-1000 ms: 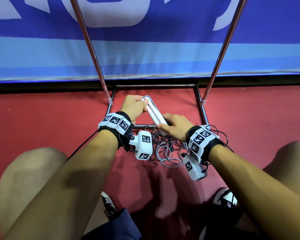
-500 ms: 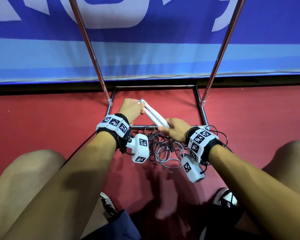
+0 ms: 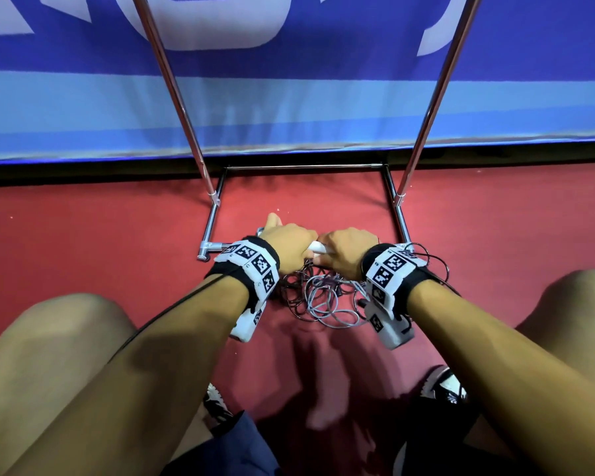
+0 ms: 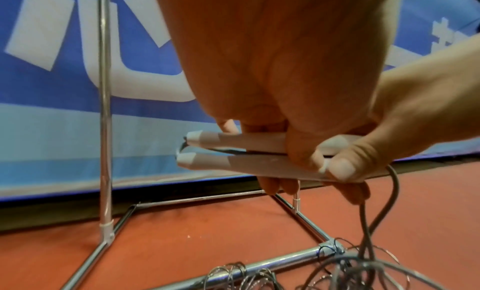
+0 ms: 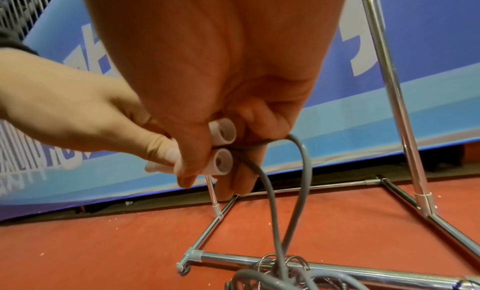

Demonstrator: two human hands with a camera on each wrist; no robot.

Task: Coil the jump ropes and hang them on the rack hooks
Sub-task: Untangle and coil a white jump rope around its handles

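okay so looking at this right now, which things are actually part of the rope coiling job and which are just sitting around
Part of the job:
- white handles, paired, held by left hand and right hand
- grey rope hanging from them
- tangled ropes on the floor
- metal rack

Just around:
- blue banner
- red floor

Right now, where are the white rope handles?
The handles lie side by side, gripped by both hands, left hand and right hand, above the rack's front bar.

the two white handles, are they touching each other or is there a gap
Touching at the gripped end: the right wrist view shows the butt ends of the two white handles stacked against each other. The left wrist view shows their tips slightly apart.
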